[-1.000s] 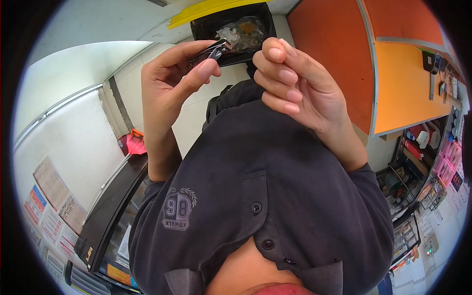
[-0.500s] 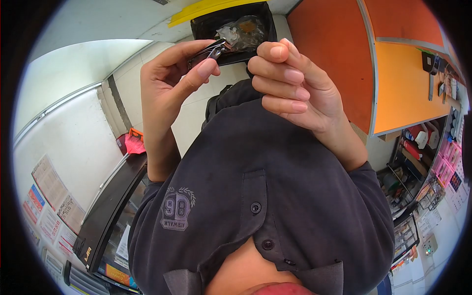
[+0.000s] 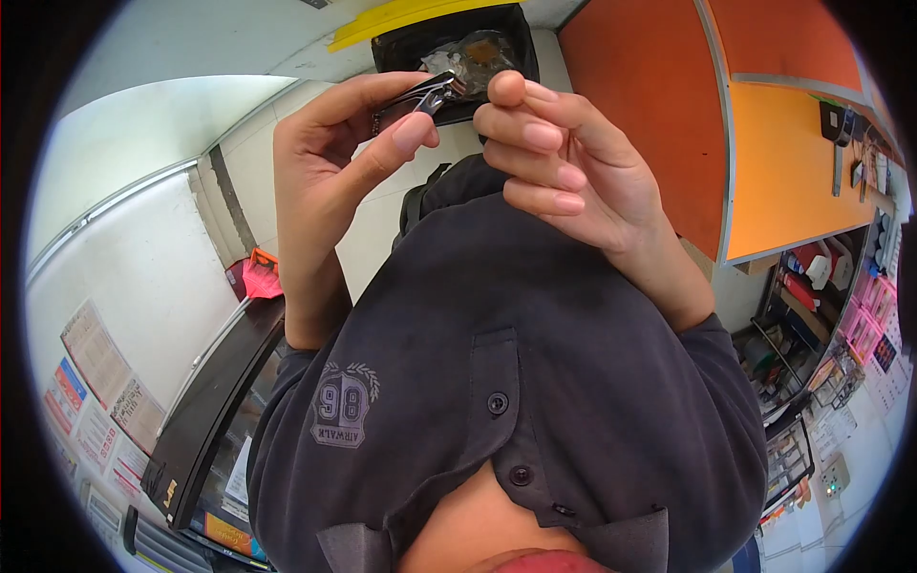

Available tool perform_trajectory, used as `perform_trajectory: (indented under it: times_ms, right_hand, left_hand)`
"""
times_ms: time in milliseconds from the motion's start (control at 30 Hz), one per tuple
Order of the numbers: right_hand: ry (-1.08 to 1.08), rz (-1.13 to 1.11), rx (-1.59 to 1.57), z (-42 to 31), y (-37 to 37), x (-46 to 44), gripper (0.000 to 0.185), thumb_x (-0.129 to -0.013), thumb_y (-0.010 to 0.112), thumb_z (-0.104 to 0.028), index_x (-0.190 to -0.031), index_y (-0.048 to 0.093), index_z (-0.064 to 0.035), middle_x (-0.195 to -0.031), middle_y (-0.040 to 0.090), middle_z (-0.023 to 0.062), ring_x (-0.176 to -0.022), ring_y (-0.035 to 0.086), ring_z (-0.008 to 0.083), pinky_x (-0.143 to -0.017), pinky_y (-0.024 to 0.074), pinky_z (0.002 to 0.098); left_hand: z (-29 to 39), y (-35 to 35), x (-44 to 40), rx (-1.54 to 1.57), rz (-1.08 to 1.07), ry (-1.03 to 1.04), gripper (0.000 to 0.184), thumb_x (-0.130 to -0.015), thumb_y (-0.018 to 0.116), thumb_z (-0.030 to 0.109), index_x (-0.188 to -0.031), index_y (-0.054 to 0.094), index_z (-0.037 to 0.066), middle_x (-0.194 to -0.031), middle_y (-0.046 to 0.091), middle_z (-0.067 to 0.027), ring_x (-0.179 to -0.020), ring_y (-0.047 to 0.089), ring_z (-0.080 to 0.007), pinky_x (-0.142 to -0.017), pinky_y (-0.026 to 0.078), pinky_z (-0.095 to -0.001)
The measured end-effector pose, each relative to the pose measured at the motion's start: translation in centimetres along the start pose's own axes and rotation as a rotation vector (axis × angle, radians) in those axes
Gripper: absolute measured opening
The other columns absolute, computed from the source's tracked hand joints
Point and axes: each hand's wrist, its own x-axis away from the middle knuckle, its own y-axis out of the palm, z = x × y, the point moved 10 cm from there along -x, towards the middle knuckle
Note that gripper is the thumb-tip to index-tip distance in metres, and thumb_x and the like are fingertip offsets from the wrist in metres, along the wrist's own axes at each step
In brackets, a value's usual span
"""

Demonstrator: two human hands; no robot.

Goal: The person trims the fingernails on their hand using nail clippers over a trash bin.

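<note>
A metal nail clipper is held between the thumb and bent fingers of my left hand, its lever raised and its jaws pointing right. Facing it across a small gap is my right hand, with its fingers curled and the thumb resting against the index finger. Nothing shows in the right hand. Both hands are raised in front of my dark shirt, over a black bin with crumpled plastic and paper inside.
An orange panel stands at the right, beside shelves of supplies. To the left are a white wall with posted papers, a black cabinet and a pink fly swatter. A yellow strip runs behind the bin.
The clipper in my left hand has shifted slightly right. My right hand's fingertips have moved a little left, so the gap to the clipper is smaller, and the thumb now lies flatter.
</note>
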Motion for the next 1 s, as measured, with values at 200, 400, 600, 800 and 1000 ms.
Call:
perform_trajectory:
  times_ms: [200,400,600,800,1000]
  right_hand:
    - [-0.087,0.081,0.215,-1.0,-0.5,0.3,0.02,-0.093,0.043,-0.021,-0.098,0.051,-0.0033,-0.074,0.044,-0.0008,-0.056,0.044,0.0063,-0.051,0.0426,0.0228]
    - [-0.162,0.162,0.37,-2.0,-1.1,0.6,0.019,-0.09,0.051,-0.025,-0.088,0.053,-0.0054,-0.071,0.046,-0.0006,-0.055,0.044,0.0061,-0.05,0.042,0.0222]
    - [-0.177,0.195,0.366,-2.2,-1.2,0.8,0.022,-0.09,0.052,-0.025,-0.091,0.057,-0.0039,-0.073,0.051,0.0004,-0.054,0.043,0.0052,-0.05,0.041,0.0212]
    - [-0.15,0.17,0.357,-2.1,-1.0,0.7,0.023,-0.09,0.051,-0.024,-0.095,0.058,-0.0025,-0.073,0.052,0.0006,-0.053,0.042,0.005,-0.05,0.0408,0.0208]
    - [-0.143,0.173,0.352,-2.0,-1.1,0.8,0.022,-0.09,0.051,-0.023,-0.093,0.058,-0.0025,-0.072,0.052,0.0003,-0.053,0.042,0.0047,-0.049,0.0407,0.0206]
  left_hand:
    - [0.1,1.5,0.6,0.178,-0.222,0.001,0.045,-0.086,0.052,0.031,-0.105,0.053,-0.01,-0.068,0.054,-0.0072,-0.047,0.039,-0.0048,-0.05,0.036,-0.0197]
    - [0.0,2.6,0.3,0.279,-0.267,-0.027,0.05,-0.086,0.05,0.034,-0.107,0.05,-0.011,-0.068,0.052,-0.0073,-0.044,0.035,-0.0035,-0.049,0.037,-0.0202]
    - [-0.3,2.4,0.2,0.246,-0.245,-0.036,0.05,-0.086,0.051,0.034,-0.108,0.05,-0.011,-0.069,0.053,-0.0078,-0.045,0.036,-0.0039,-0.049,0.036,-0.0205]
    - [-0.1,2.1,0.0,0.408,-0.262,0.065,0.03,-0.087,0.048,0.016,-0.106,0.056,-0.006,-0.075,0.061,-0.0127,-0.048,0.042,-0.0036,-0.048,0.038,-0.0179]
    - [-0.1,2.2,0.0,0.391,-0.254,0.072,0.03,-0.087,0.048,0.016,-0.105,0.056,-0.006,-0.073,0.06,-0.0112,-0.048,0.042,-0.0037,-0.047,0.037,-0.0177]
